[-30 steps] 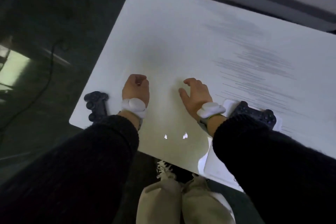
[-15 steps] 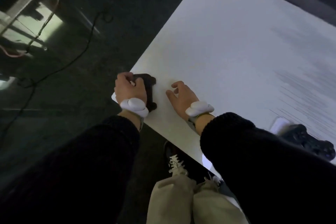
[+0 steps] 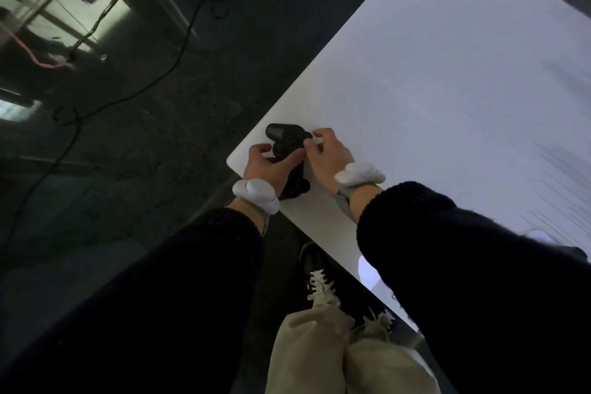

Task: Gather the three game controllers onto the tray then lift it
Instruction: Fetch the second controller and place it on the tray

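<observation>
Step in hand: collecting one black game controller [image 3: 289, 150], which lies at the near left corner of the white worktop [image 3: 447, 89]. The left hand [image 3: 267, 166] wraps its grip around the controller's near handle; the right hand [image 3: 326, 150] pinches its far right edge with the fingertips. The tray is not clearly identifiable from this corner. Next move likely requires lifting the controller clear and carrying it rightward. No brand or writing is legible.

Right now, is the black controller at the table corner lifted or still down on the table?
Cannot tell. Left hand and right hand both grip the controller over the table corner; any gap beneath is hidden.
</observation>
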